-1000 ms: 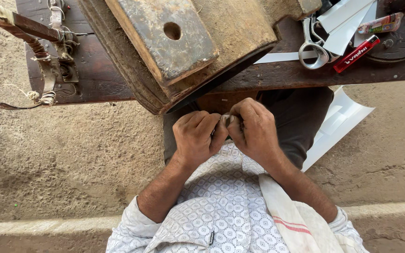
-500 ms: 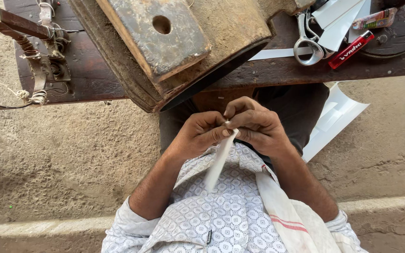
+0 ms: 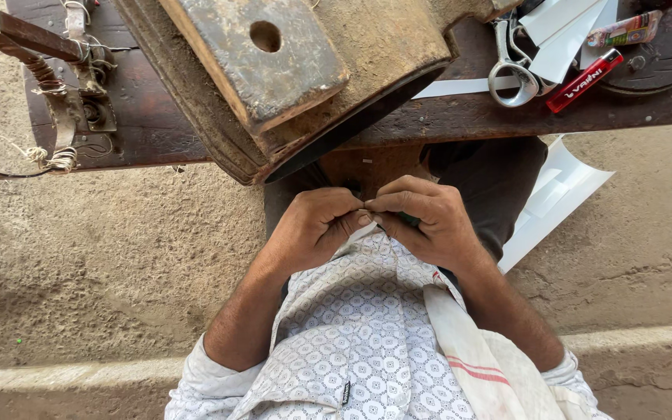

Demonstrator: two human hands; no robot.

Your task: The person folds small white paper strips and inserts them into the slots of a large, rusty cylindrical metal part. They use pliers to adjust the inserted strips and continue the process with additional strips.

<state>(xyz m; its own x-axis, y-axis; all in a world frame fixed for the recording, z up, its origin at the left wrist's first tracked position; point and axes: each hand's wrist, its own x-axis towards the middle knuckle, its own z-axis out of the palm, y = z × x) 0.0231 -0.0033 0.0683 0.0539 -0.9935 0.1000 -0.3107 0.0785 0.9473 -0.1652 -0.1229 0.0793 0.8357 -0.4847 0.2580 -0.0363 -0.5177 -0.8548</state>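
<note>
Here both hands meet just above the person's lap, fingertips touching. The left hand (image 3: 316, 228) is curled, its grip pinched together, thumb against forefinger, on a small piece of something at the point where the hands meet. The right hand (image 3: 425, 218) is curled the same way, its grip also pinched together on that small piece (image 3: 365, 207); it is almost wholly hidden by the fingers, so what it is I cannot tell. A sliver of green (image 3: 407, 220) shows under the right hand's fingers.

Just below the hands lies the front of the person's patterned white shirt (image 3: 367, 334), and a pale cloth with red stripes (image 3: 476, 358) hangs over the right forearm. Dark trousers (image 3: 499, 179) show behind the right hand.

Above the hands stands the edge of a dark wooden tabletop (image 3: 468, 117). On it, tilted, rests a heavy worn block (image 3: 274, 70) with a round hole in its upper face. To the right on the tabletop lie scissors (image 3: 511, 66), white paper strips (image 3: 561, 35), a red lighter (image 3: 585, 80) and a small printed packet (image 3: 624, 29). At the left end sits a metal fitting bound with frayed string (image 3: 64, 117).

A bent white sheet (image 3: 558, 198) hangs below the tabletop beside the right knee. The ground (image 3: 103, 264) is rough sandy concrete, with a pale curb (image 3: 64, 375) running across near the person.
</note>
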